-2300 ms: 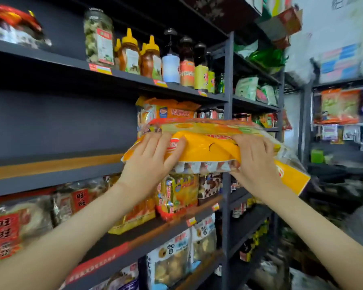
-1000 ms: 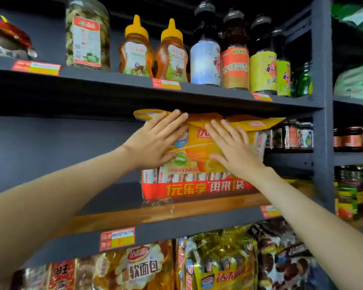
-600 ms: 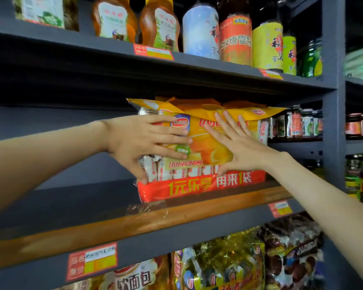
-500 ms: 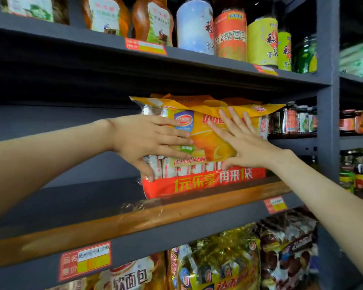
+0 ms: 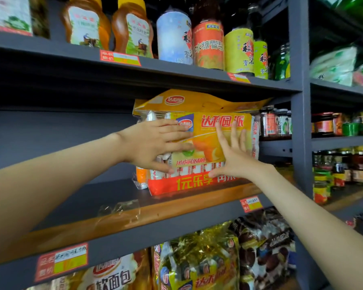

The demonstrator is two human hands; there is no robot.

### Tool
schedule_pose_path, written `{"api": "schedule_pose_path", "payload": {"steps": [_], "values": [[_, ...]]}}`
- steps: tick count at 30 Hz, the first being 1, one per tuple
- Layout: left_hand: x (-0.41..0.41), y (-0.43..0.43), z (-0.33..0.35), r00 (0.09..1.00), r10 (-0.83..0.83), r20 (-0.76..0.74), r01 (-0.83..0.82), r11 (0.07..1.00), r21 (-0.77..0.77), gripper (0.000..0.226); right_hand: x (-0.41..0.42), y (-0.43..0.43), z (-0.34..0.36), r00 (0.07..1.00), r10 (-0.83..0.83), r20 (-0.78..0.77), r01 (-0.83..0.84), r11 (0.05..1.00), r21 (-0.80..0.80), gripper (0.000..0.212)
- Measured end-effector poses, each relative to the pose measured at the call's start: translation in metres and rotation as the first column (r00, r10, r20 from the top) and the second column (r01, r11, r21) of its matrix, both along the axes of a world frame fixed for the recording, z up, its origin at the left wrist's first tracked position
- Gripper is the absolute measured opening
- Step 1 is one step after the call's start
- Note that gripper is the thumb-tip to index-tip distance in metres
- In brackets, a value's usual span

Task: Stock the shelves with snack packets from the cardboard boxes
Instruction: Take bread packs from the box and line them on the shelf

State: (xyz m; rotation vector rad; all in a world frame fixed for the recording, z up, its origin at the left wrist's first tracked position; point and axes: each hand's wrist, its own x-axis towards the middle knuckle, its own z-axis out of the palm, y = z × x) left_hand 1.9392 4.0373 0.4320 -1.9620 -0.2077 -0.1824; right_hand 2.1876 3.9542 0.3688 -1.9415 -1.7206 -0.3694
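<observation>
A large yellow and orange snack packet (image 5: 220,126) stands upright on the middle shelf (image 5: 176,210), its top flap bent under the shelf above. My left hand (image 5: 155,145) lies flat across the packet's left front, fingers straight and pointing right, thumb down at its lower edge. My right hand (image 5: 233,155) presses the front from the lower right with its fingers spread and straight. A second packet stands behind the front one and mostly hides. No cardboard box is in view.
Honey and syrup bottles (image 5: 208,45) line the shelf above. Jars (image 5: 275,124) stand just right of the packet. Bagged snacks (image 5: 197,260) fill the shelf below. A grey upright post (image 5: 300,122) divides the shelving. The middle shelf left of the packet holds only a scrap of clear film (image 5: 120,208).
The packet went from being carried flat to standing upright on the middle shelf. Both hands have stayed pressed on its front, and the view has moved closer.
</observation>
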Motion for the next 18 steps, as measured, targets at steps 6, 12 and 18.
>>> {"api": "schedule_pose_path", "payload": {"steps": [6, 12, 18], "values": [[0.0, -0.017, -0.006, 0.992, 0.063, 0.108, -0.069, 0.996, 0.05, 0.075, -0.009, -0.006, 0.003, 1.0, 0.023, -0.021, -0.023, 1.0, 0.006, 0.133], [-0.001, -0.072, -0.032, 0.906, 0.213, 0.366, -0.143, 0.968, -0.207, 0.059, -0.027, -0.044, -0.009, 0.994, 0.093, -0.052, -0.073, 0.949, 0.306, 0.072], [-0.044, -0.172, -0.117, 0.631, 0.254, 0.733, 0.089, 0.915, -0.394, 0.057, -0.114, -0.103, -0.07, 0.882, 0.469, 0.04, -0.42, 0.744, 0.52, 0.03]]}}
